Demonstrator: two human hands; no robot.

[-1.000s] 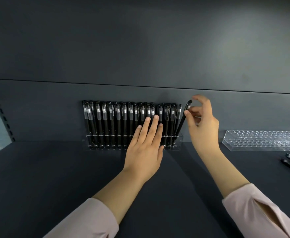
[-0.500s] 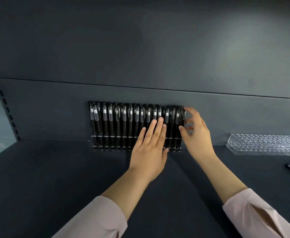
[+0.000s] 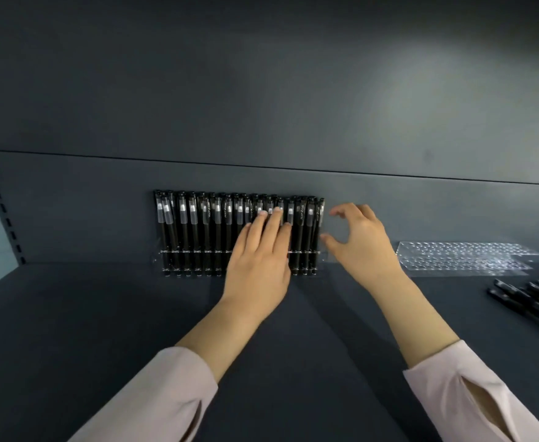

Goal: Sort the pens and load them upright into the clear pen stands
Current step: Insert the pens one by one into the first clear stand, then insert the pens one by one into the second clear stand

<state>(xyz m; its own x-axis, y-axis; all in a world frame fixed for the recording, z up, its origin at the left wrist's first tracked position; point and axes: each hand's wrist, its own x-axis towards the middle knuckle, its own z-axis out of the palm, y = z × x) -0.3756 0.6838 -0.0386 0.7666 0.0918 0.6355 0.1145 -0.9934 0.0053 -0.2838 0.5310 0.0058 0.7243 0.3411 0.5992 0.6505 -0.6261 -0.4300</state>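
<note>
A clear pen stand (image 3: pixel 159 262) against the back wall of the shelf holds several black pens (image 3: pixel 198 231) standing upright in a tight row. My left hand (image 3: pixel 258 260) lies flat against the front of the row, fingers straight, touching the pens right of the middle. My right hand (image 3: pixel 357 247) hovers just right of the stand's right end, thumb and fingers loosely curved apart, holding nothing. A second clear pen stand (image 3: pixel 462 258), with no pens in it, lies farther right by the back wall.
Several loose black pens (image 3: pixel 529 301) lie on the dark shelf at the far right edge. A slotted shelf upright (image 3: pixel 0 202) runs down the left side. The dark shelf surface (image 3: pixel 102 330) stretches in front of the stand.
My right hand set a pen into the right end of the row, let go, and drew back to the right. My left hand stayed pressed on the pens.
</note>
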